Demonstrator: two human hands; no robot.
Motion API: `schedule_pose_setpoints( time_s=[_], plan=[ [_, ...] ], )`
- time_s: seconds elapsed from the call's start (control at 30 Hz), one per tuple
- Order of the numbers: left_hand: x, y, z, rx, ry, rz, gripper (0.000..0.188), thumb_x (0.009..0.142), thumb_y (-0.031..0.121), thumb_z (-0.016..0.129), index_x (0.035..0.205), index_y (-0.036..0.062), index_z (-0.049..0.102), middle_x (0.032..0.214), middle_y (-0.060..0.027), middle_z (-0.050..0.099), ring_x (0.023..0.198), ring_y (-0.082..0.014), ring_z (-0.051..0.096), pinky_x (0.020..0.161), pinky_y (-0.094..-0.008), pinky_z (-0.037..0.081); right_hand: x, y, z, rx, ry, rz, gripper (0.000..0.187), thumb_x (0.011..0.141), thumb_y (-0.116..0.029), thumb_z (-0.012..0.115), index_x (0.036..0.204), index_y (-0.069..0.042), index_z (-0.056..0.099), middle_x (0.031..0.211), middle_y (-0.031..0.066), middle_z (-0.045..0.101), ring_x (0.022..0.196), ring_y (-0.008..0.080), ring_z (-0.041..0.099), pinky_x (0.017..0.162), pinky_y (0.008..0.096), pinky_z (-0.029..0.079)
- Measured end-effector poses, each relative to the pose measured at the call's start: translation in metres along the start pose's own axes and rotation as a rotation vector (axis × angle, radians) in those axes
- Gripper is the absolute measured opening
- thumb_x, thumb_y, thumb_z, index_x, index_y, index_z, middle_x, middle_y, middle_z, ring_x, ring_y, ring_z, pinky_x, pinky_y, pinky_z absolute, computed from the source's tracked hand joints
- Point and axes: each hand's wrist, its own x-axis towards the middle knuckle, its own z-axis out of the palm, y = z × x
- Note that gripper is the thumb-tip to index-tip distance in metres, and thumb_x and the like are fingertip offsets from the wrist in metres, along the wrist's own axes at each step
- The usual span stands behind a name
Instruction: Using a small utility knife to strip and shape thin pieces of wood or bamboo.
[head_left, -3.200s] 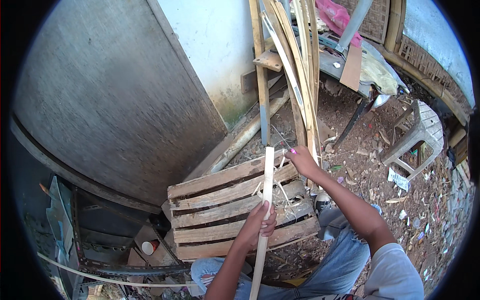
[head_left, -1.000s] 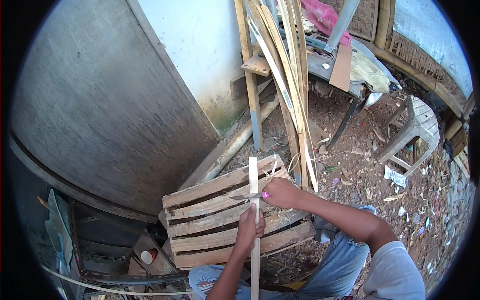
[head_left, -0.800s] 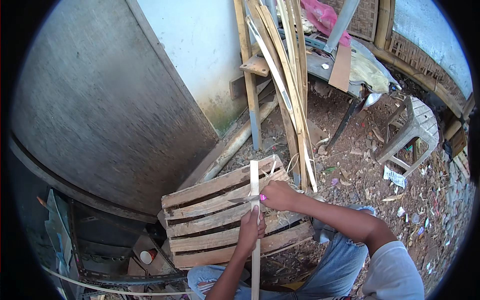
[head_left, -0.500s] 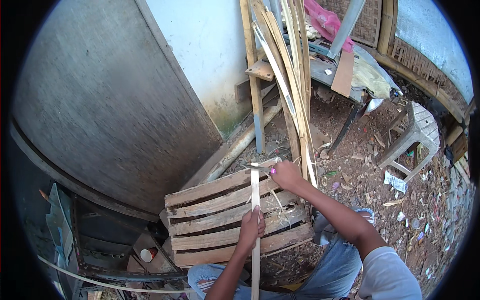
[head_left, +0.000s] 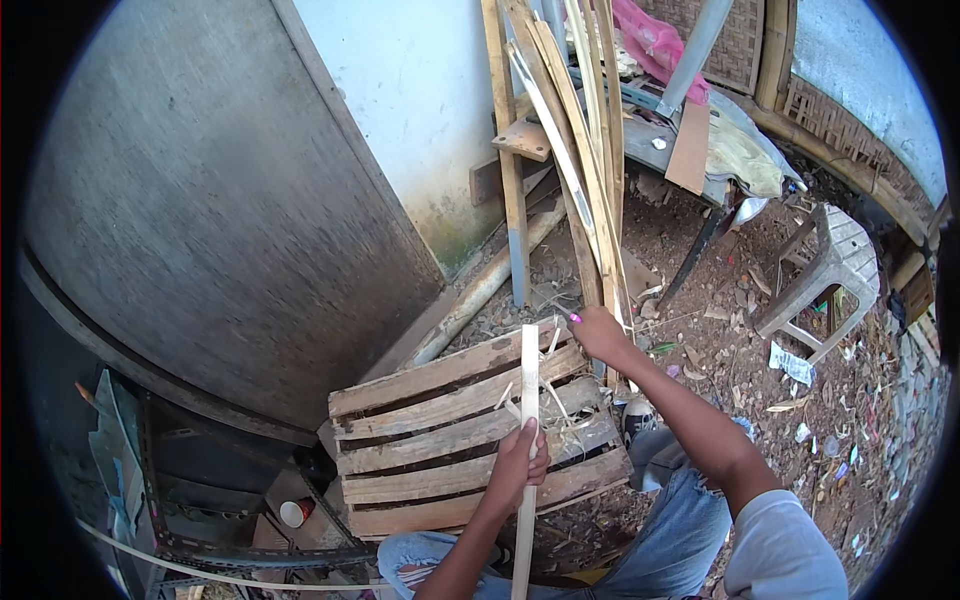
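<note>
My left hand grips a long pale wooden slat that stands nearly upright in front of a pallet-like wooden crate. My right hand is just right of the slat's top end, fingers curled, with a small pink tip showing at its left side. What it grips is too small to tell. Thin shavings curl off the slat near its top and lie across the crate.
A bundle of long wooden strips leans on the white wall. A grey metal sheet stands at left and a pipe lies on the dirt. A white plastic stool is at right, amid scattered debris.
My right hand was low on the slat a second ago. It has since moved up to the slat's top end and slightly right. My left hand has kept its grip.
</note>
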Motion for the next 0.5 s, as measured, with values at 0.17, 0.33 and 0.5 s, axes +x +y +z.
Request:
schedule_pose_setpoints(
  time_s=[0.17, 0.33, 0.5],
  plan=[
    [0.01, 0.0, -0.017, 0.274, 0.196, 0.105, 0.03, 0.097, 0.033, 0.041, 0.082, 0.0069, 0.043, 0.056, 0.0023, 0.037, 0.042, -0.006, 0.034, 0.038, -0.0213, 0.029, -0.032, -0.045, -0.001, 0.152, -0.088, -0.162, 0.031, 0.079, -0.024, 0.053, 0.073, 0.006, 0.062, 0.07, 0.0277, 0.058, 0.071, 0.0436, 0.059, 0.068, 0.0468, 0.048],
    [0.017, -0.006, -0.024, 0.647, 0.341, 0.271, 0.028, 0.095, 0.025, 0.043, 0.084, -0.001, 0.047, 0.054, -0.005, 0.046, 0.044, -0.0128, 0.046, 0.041, -0.0311, 0.038, -0.07, -0.072, 0.011, -0.142, -0.299, -0.489, 0.029, 0.075, -0.024, 0.055, 0.066, 0.003, 0.062, 0.063, 0.0243, 0.058, 0.064, 0.0406, 0.06, 0.065, 0.0461, 0.05],
    [0.022, -0.016, -0.026, 0.803, 0.385, 0.397, 0.031, 0.095, 0.025, 0.043, 0.081, -0.0032, 0.048, 0.052, -0.0096, 0.047, 0.044, -0.0173, 0.048, 0.045, -0.037, 0.039, -0.065, -0.064, 0.022, -0.142, -0.26, -0.383, 0.027, 0.074, -0.024, 0.057, 0.068, 0.001, 0.065, 0.063, 0.0246, 0.059, 0.065, 0.04, 0.062, 0.065, 0.0455, 0.051]
  ],
)
